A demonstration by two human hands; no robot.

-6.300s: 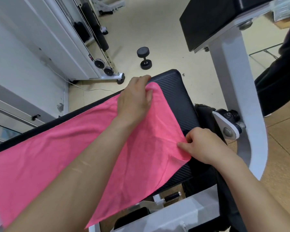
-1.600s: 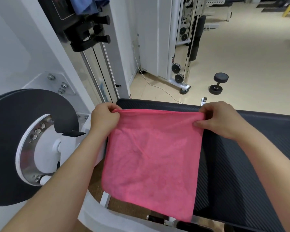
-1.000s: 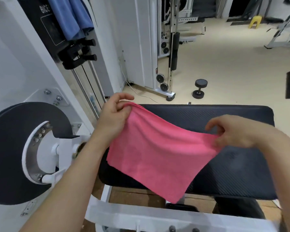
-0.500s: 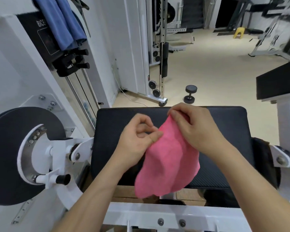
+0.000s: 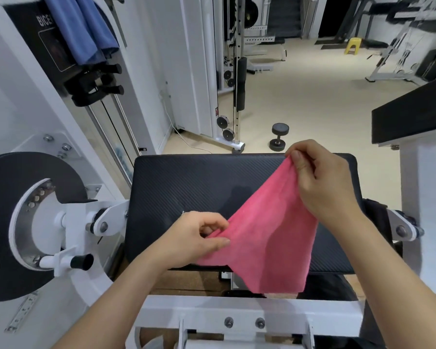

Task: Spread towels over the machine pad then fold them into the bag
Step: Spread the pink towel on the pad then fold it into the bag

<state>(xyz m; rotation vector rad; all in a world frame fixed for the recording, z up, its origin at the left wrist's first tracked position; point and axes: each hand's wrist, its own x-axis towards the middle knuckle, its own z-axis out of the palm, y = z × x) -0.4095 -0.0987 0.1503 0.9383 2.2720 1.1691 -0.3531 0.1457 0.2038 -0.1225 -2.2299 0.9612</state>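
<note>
Right now we're pinching the pink towel (image 5: 267,238) at two spots. Our right hand (image 5: 320,182) grips a corner up over the far right corner of the machine pad (image 5: 186,182), and our left hand (image 5: 199,238) nips an edge low by the near edge. Stretching it on a diagonal probably keeps the layers lined up for the next fold. The loose end dangles past the near edge. We can't say for sure where the bag is.

Pink towel (image 5: 269,230) draped above black pad (image 5: 186,182)
</note>
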